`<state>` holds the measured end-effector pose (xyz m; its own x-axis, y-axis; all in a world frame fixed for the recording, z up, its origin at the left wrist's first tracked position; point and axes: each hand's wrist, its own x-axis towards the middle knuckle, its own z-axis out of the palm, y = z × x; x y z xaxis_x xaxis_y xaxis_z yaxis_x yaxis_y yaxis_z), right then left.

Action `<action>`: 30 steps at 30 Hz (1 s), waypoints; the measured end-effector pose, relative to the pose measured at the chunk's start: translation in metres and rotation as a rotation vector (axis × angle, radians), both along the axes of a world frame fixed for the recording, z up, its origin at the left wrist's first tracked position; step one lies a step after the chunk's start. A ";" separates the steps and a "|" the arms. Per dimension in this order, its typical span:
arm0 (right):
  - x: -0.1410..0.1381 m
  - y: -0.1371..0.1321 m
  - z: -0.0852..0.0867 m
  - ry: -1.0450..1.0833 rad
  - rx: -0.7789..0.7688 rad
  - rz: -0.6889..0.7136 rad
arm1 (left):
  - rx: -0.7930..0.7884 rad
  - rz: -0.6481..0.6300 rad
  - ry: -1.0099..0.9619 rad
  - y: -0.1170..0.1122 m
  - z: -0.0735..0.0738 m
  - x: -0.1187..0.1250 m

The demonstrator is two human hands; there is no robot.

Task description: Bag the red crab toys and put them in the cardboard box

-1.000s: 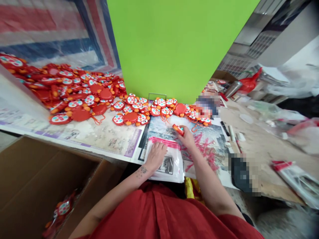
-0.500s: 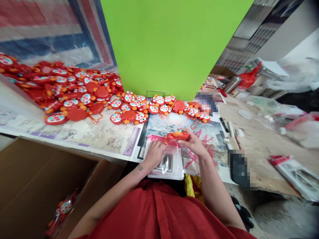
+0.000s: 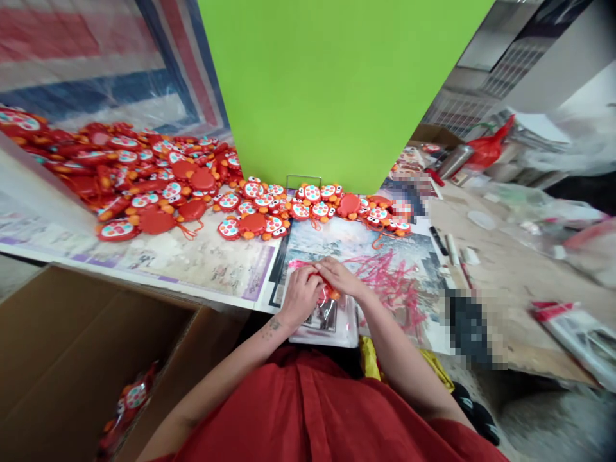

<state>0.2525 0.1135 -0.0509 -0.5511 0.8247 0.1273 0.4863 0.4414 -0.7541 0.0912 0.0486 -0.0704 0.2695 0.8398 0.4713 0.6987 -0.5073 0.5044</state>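
Head view: left hand [image 3: 302, 296], right hand [image 3: 339, 277] clenched on orange toy [image 3: 332, 294], mostly hidden; clear zip bag [image 3: 339, 328] beneath.

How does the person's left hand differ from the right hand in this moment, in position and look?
The left hand sits lower on the clear plastic bag, while the right hand lies higher and further right on it. The left forearm shows a small tattoo; the right forearm shows none. Both hands are bare and close together at the bag's pink-edged top.
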 end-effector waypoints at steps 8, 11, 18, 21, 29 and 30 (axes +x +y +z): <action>0.041 -0.025 -0.007 -0.278 0.034 -0.502 | -0.196 -0.049 -0.083 0.007 0.004 -0.001; 0.034 -0.041 -0.015 -0.154 0.034 -0.480 | -0.308 -0.123 -0.096 0.015 0.015 -0.007; -0.001 -0.051 -0.011 0.090 0.090 -0.605 | -0.452 -0.234 -0.111 0.016 0.043 -0.021; -0.004 -0.051 -0.005 0.194 0.126 -0.608 | -0.307 -0.024 -0.245 0.012 0.039 -0.029; -0.002 -0.051 -0.001 0.249 0.229 -0.636 | -0.895 -0.057 -0.698 0.012 0.017 -0.038; -0.001 -0.051 0.000 0.214 0.268 -0.625 | -0.912 -0.076 -0.707 0.011 0.016 -0.036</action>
